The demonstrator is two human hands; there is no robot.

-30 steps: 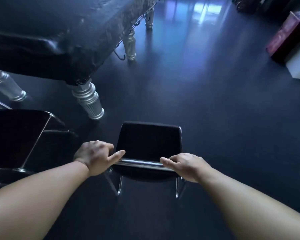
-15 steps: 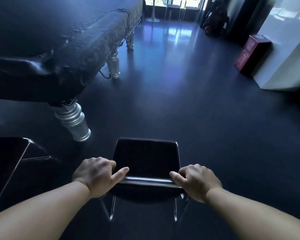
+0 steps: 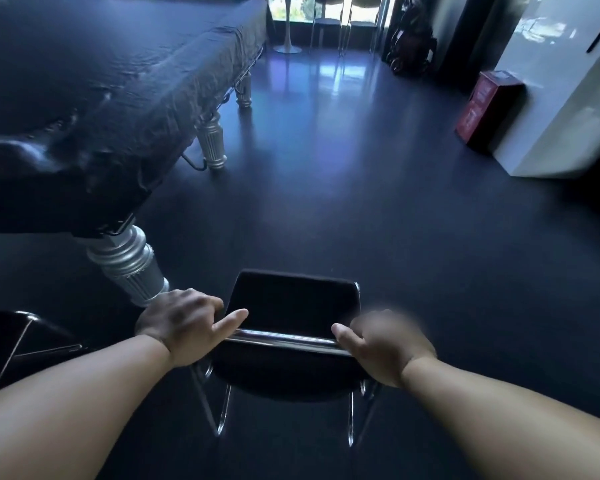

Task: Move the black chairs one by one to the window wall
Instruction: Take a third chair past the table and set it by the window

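The fingers of the left hand and right hand curl tight round the shiny back bar of the black chair. Both arms reach straight out. The chair is just right of the big table's silver leg.

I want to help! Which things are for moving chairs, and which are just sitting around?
For the job: black chair, gripped by left hand and right hand; second black chair; window wall.
Just around: covered table; red box; dark bags.

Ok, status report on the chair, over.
Left hand, right hand gripping back rail. Black chair upright, facing windows. Table leg close on left.
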